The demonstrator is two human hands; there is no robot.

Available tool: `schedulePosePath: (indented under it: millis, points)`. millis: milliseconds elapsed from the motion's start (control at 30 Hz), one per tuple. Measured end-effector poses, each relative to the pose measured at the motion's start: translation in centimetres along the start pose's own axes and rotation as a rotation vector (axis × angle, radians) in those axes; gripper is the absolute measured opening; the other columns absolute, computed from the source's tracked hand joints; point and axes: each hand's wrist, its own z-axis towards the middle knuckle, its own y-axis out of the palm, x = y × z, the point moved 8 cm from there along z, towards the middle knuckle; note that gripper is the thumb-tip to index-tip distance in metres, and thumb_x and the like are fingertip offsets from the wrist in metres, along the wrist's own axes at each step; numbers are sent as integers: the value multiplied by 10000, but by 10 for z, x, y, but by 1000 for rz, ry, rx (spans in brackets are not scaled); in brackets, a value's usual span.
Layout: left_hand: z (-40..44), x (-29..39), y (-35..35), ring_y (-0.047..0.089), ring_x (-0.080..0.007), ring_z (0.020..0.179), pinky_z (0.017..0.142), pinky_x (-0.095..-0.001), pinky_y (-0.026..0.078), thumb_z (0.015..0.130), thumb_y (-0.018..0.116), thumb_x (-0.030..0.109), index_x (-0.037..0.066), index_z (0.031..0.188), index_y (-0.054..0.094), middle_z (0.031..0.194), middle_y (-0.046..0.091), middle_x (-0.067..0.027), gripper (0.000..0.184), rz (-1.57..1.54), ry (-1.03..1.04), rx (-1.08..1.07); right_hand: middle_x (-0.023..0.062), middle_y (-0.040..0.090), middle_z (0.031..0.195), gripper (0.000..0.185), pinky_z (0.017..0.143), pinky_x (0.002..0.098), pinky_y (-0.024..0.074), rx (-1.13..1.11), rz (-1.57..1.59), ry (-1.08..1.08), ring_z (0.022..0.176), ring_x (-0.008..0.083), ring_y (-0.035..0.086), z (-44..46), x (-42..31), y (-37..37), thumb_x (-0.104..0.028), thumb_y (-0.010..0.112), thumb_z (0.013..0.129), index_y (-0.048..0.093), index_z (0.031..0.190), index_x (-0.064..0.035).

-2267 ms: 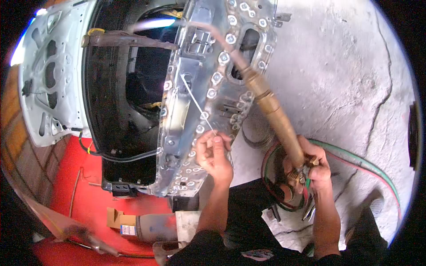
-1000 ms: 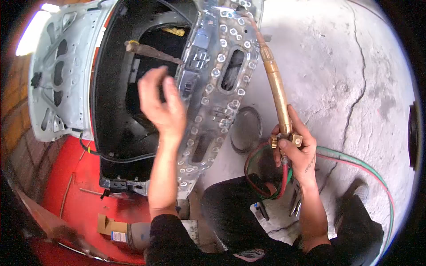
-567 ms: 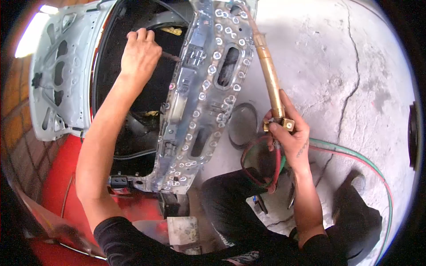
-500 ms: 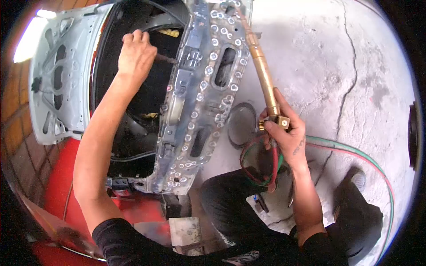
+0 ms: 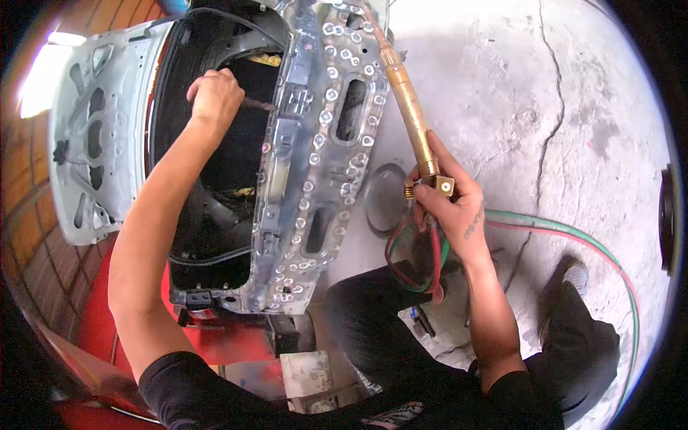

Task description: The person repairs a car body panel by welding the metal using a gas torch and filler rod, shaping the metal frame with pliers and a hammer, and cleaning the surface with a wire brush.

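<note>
My right hand [image 5: 459, 208] is wrapped round the valve end of a brass gas torch [image 5: 412, 115], which points up along the right side of the bare metal car panel [image 5: 337, 168]. Round weld marks dot that panel, and the torch tip is near its top edge. A red and a green hose [image 5: 552, 223] run from the torch below my hand. My left hand [image 5: 216, 100] is closed over the dark trunk opening [image 5: 240, 150]. From its fingers a thin brownish rod-like thing [image 5: 256, 105] reaches to the panel's inner edge; the grip itself is partly hidden.
A grey trunk lid [image 5: 93, 136] stands raised at the left. Red bodywork [image 5: 229, 340] lies below the panel. On the cracked concrete floor [image 5: 494, 93] are a round dark-rimmed disc [image 5: 383, 201] and a small dark tool [image 5: 423, 322] near my knee.
My view has shifted slightly, so the panel and the torch appear farther left. My left hand sits a little lower over the opening. Both hands keep their grips.
</note>
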Motion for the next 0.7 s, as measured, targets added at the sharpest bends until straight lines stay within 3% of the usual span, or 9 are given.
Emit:
schedulePosePath:
  millis: [133,267,467,567,667,700]
  points:
    - [-5,-3,-10,746,-273,863,570,-475,600,868,652,141,134,866,800,915,744,-92,148,-38,-125,-59,9,640,927,706,658,239,496,-15,-9,49,726,75,575,-2,2,-3,-3,706,843,467,1506,-54]
    - [1,-6,11,754,-242,875,739,-342,606,852,655,127,143,808,790,849,763,-68,143,-268,119,77,10,641,910,701,650,245,498,-22,8,57,721,76,579,-5,2,1,-5,708,846,470,1503,-56]
    - [-4,-9,11,755,-249,861,755,-366,607,842,669,112,140,806,790,847,761,-74,130,-219,120,74,9,646,883,701,618,256,497,-26,64,96,701,82,586,-11,5,4,1,710,848,472,1505,-64]
    - [-4,-6,6,752,-251,897,771,-363,606,852,659,103,122,846,787,891,761,-92,130,-244,135,-26,8,648,891,704,614,251,493,-34,84,122,699,81,584,-13,4,7,1,716,846,477,1504,-71]
    - [-2,-16,4,744,-240,941,791,-359,603,852,690,125,103,900,781,990,755,-115,105,-246,-51,-2,8,651,896,715,617,249,495,-27,54,82,699,76,581,-13,-1,5,-2,722,842,475,1508,-84]
    - [1,-15,10,741,-245,963,799,-358,603,853,698,134,96,920,779,1032,748,-124,112,-266,-26,-40,8,652,898,720,618,250,497,-27,43,67,700,74,581,-13,-3,6,-3,724,840,473,1509,-88]
